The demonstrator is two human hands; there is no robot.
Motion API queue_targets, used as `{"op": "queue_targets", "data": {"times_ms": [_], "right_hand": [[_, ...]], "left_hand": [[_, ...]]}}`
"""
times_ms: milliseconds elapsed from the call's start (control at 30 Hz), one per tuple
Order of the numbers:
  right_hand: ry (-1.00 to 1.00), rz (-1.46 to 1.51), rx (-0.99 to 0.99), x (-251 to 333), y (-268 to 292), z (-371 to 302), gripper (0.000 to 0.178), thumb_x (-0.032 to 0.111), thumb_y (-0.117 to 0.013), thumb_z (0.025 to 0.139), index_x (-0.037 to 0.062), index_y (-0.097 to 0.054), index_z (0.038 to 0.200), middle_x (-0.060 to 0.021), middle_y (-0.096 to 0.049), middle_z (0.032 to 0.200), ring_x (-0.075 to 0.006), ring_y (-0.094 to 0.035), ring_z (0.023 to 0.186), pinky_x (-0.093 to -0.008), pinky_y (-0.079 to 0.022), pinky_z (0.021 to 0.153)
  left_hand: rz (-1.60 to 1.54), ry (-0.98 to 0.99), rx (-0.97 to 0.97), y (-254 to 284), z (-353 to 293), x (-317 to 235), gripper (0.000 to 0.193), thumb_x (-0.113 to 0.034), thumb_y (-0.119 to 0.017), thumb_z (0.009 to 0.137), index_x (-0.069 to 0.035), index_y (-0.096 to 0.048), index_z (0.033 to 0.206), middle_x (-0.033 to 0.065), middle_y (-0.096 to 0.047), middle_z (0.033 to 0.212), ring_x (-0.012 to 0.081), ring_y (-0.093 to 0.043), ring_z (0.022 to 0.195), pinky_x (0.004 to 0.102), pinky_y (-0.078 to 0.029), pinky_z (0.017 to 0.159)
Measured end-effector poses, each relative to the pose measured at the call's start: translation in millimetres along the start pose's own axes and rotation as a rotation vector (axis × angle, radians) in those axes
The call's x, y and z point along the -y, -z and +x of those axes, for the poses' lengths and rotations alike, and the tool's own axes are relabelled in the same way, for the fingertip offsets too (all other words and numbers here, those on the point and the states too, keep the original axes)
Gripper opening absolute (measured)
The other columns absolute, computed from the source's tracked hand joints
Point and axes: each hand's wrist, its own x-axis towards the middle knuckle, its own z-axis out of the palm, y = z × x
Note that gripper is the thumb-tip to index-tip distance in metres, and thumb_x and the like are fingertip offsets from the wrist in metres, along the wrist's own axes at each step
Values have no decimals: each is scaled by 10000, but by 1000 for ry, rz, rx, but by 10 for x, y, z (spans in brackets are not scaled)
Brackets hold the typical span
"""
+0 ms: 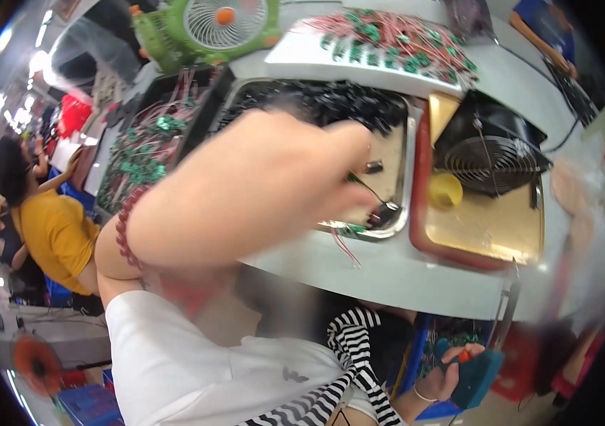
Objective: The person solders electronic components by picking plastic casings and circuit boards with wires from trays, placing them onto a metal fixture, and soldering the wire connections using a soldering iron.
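Observation:
My left hand (302,170), with a dark red bead bracelet on its wrist, reaches across a metal tray (410,153). The hand is smeared by motion; thumb and a finger show with a gap between them, and whether they grip anything is unclear. By the fingertips are a thin dark wire, small black parts (387,213) and a green circuit board (348,228) with red and white wires hanging over the tray's near edge. Low on the right, my right hand (444,369) is closed around a teal gun-shaped tool (476,380) with an orange trigger; a thin metal tip points upward.
Many black parts (345,99) fill the tray's far side. A dark bin (139,153) of wired green boards stands left; a white foam tray (359,67) holds more. A black fan (494,153) and yellow cup (445,190) occupy a gold tray (473,238). Other people sit nearby.

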Motion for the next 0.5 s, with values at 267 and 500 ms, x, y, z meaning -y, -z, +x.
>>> {"op": "queue_targets", "data": {"times_ms": [267, 500], "right_hand": [[106, 10, 144, -180, 38, 152, 528, 99, -567, 761, -90, -478, 1246, -172, -485, 1181, -161, -503, 696, -250, -396, 677], [9, -84, 106, -62, -150, 155, 488, 102, -562, 749, -72, -489, 1199, -146, -483, 1128, -152, -495, 706, -259, -397, 674]], "left_hand": [[-64, 480, -256, 942, -449, 1498, 248, -250, -627, 965, -42, -549, 856, -40, -571, 682, 27, -537, 601, 201, -411, 536], [-173, 748, -741, 1075, -951, 3164, 298, -312, -661, 938, -23, -611, 887, 49, -663, 714, 84, -629, 635, 213, -482, 564]]}}
